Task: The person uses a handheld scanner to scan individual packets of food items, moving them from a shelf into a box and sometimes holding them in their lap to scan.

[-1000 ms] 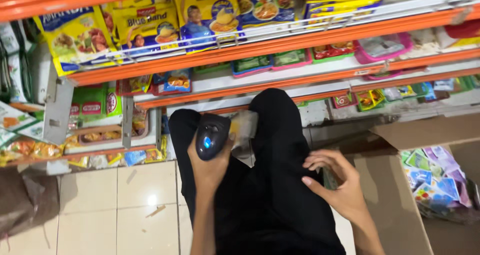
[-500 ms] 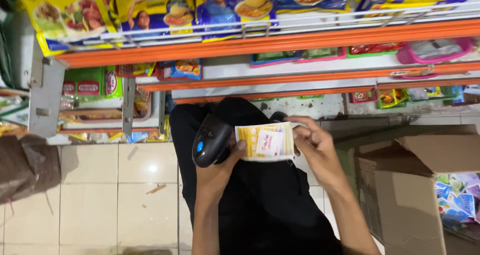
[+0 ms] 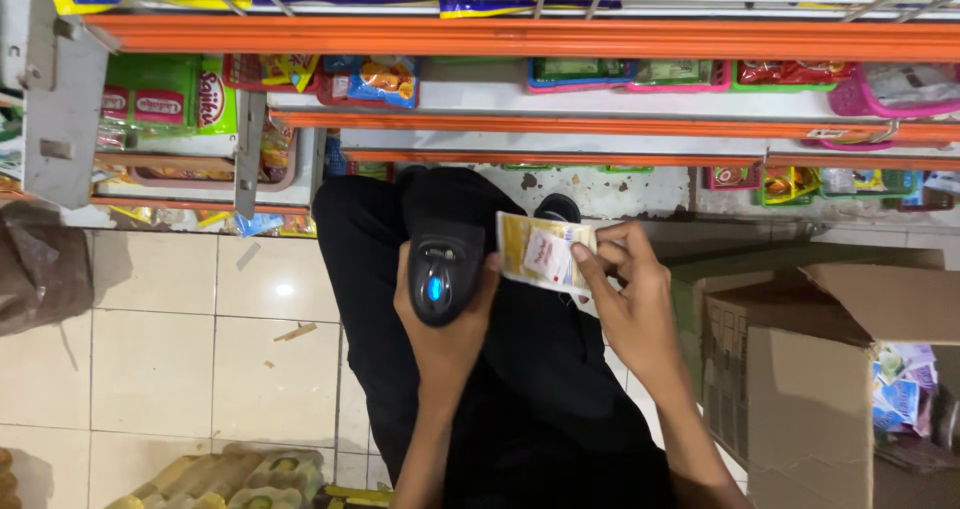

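My left hand (image 3: 440,334) grips a black handheld scanner (image 3: 442,269) with a blue light on its top, held over my lap. My right hand (image 3: 625,294) pinches a small yellow packet (image 3: 540,252) with a white and red label, holding it flat just right of the scanner's head. The packet and the scanner nearly touch. Below both are my legs in black trousers (image 3: 520,369).
Orange-edged store shelves (image 3: 560,39) with snack packets and coloured baskets fill the top. An open cardboard box (image 3: 800,369) holding small packets stands at the right. A dark bag (image 3: 40,269) lies left on the tiled floor (image 3: 180,349); wrapped packs (image 3: 230,474) sit at the bottom.
My right hand rose from my lap with the yellow packet and brought it beside the scanner. The view tilted down, and the scanner stayed in my left hand.
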